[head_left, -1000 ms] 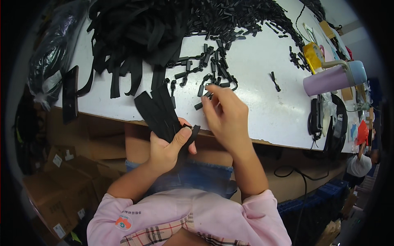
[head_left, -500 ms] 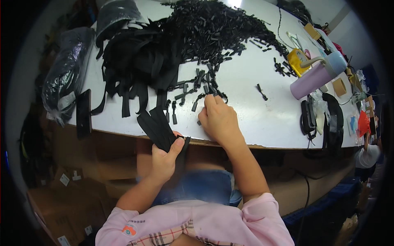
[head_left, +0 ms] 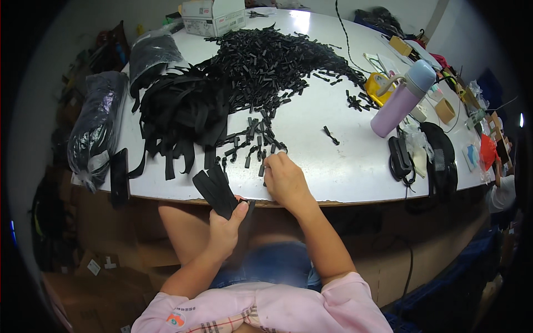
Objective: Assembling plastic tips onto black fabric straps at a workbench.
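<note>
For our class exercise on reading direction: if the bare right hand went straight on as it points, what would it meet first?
The right hand would probably first meet the small black rod-shaped pieces scattered just ahead on the glossy white table; depth is unclear, so it may be touching one.

The strips look like matt cloth, the counter smooth, glossy (its edge rougher), the long bag shiny plastic.

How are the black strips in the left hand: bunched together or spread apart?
Bunched together: the left hand pinches the black strips in one bundle, their far ends slightly fanned. Their lower part is unclear.
</note>
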`<act>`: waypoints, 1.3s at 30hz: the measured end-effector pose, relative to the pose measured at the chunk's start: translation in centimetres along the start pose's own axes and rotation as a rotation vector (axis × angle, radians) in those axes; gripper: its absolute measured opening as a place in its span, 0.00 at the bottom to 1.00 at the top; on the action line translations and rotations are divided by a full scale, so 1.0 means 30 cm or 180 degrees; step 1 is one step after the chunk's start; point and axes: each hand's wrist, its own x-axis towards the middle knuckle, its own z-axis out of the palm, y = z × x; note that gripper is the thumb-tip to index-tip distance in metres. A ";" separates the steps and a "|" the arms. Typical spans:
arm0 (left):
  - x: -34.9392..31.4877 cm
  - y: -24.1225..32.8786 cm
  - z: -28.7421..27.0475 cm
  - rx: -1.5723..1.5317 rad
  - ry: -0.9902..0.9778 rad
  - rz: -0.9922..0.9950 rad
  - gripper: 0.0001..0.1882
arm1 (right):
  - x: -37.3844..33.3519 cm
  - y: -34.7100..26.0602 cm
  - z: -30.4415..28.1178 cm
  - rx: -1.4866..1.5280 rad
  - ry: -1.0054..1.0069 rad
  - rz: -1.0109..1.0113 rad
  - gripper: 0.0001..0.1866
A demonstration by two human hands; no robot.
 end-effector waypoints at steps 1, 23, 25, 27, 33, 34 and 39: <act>-0.005 0.009 0.002 -0.0009 0.0011 -0.0013 0.10 | 0.004 0.000 -0.004 -0.0054 -0.0075 0.0014 0.05; 0.010 0.007 -0.021 0.0091 -0.0164 0.0422 0.06 | -0.111 -0.124 -0.059 0.2786 -0.0797 0.0798 0.05; 0.020 0.001 -0.016 0.0079 -0.0192 0.0523 0.06 | -0.110 -0.132 -0.053 0.2669 -0.0737 0.0710 0.04; 0.034 -0.007 -0.019 0.0323 -0.0229 0.1029 0.05 | -0.106 -0.128 -0.045 0.2572 -0.0647 0.0562 0.04; 0.043 0.001 -0.036 0.0520 -0.0373 0.0760 0.05 | -0.088 -0.117 -0.056 0.2129 -0.0829 0.0233 0.05; 0.045 0.005 -0.043 0.0518 -0.0360 0.0742 0.05 | -0.084 -0.119 -0.056 0.2135 -0.0846 0.0246 0.05; 0.047 0.000 -0.063 0.0703 -0.0357 0.0583 0.04 | -0.086 -0.137 -0.047 0.1310 -0.0653 -0.0408 0.12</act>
